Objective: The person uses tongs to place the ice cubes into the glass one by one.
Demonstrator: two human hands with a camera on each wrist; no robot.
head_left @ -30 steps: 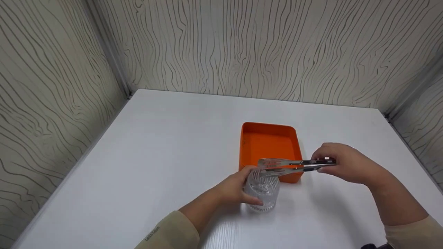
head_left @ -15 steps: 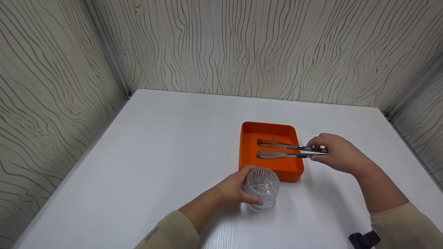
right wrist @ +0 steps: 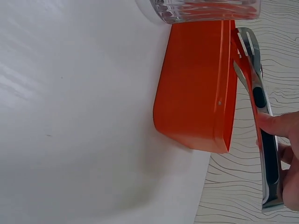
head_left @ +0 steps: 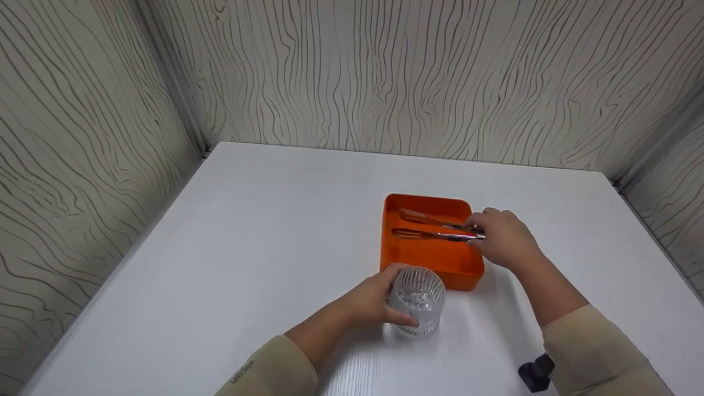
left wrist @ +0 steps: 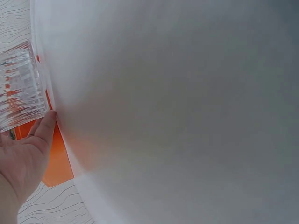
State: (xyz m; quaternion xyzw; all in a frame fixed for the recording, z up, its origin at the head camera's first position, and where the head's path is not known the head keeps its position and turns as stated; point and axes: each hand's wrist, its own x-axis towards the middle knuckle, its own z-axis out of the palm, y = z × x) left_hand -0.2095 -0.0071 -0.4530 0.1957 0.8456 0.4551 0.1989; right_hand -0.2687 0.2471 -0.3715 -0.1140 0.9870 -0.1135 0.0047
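My left hand (head_left: pixel 371 300) holds a clear ribbed glass (head_left: pixel 419 302) upright on the white table, thumb in front and fingers round the back. In the left wrist view the glass (left wrist: pixel 21 86) stands beside the fingers. Just behind it is an orange rectangular tray (head_left: pixel 426 256). My right hand (head_left: pixel 503 234) grips metal tongs (head_left: pixel 440 235) by their handles, over the tray's right edge. The tong arms are spread and point left over the tray, nothing between their tips. In the right wrist view, dark grips show on the tongs (right wrist: pixel 264 121), with the thumb on one arm.
The white table (head_left: pixel 264 231) reaches back to a wall (head_left: pixel 352 77) with a wood-grain pattern. Similar panels stand at both sides. A black device (head_left: pixel 534 374) sits by the right sleeve.
My right hand has carried the tongs from the glass's rim back and left over the tray, and their arms have spread wider. The left hand and glass stay in place.
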